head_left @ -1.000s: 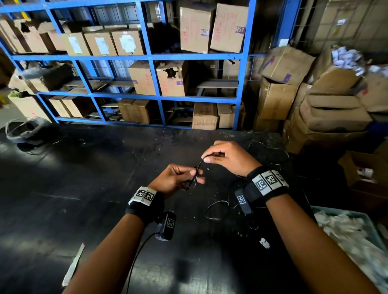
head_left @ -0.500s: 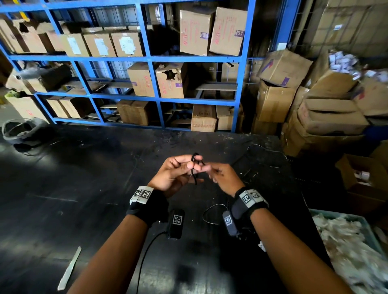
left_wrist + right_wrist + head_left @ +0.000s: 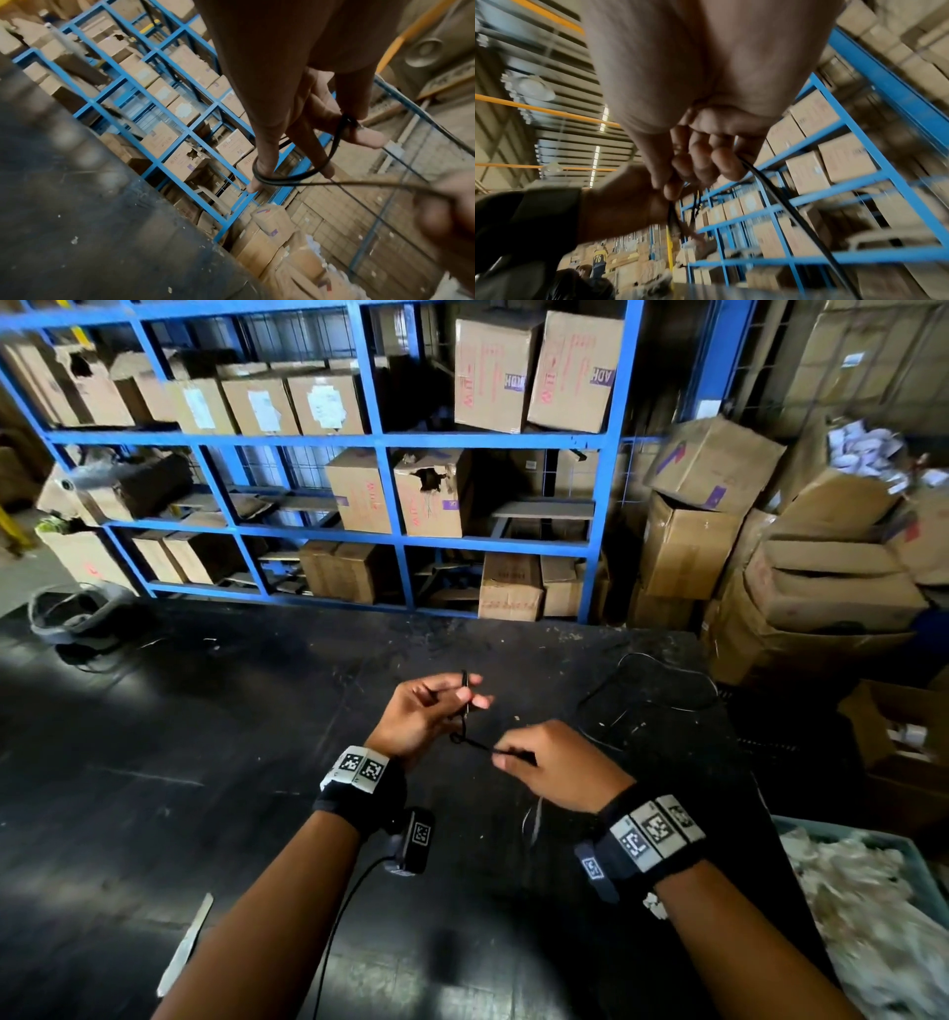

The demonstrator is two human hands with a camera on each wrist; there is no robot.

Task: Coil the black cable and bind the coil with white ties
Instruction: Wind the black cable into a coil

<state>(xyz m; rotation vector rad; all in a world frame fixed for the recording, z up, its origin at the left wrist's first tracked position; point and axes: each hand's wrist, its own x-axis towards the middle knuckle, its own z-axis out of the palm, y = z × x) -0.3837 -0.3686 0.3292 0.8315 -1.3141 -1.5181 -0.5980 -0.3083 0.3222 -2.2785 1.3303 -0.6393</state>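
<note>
Hands now apart, fingers [image 3: 464, 695] of both pinching black cable [image 3: 475, 743]; bin [image 3: 919, 860], seemingly of white ties.

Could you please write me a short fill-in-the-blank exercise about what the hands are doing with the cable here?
1. The black cable is looped around the fingers of the ____ hand.
2. The right hand pinches a ____ stretch of cable leading from that loop.
3. Both hands are held above a ____ table.
4. The shelving behind the table is painted ____.

Missing words: left; taut; black; blue
</note>
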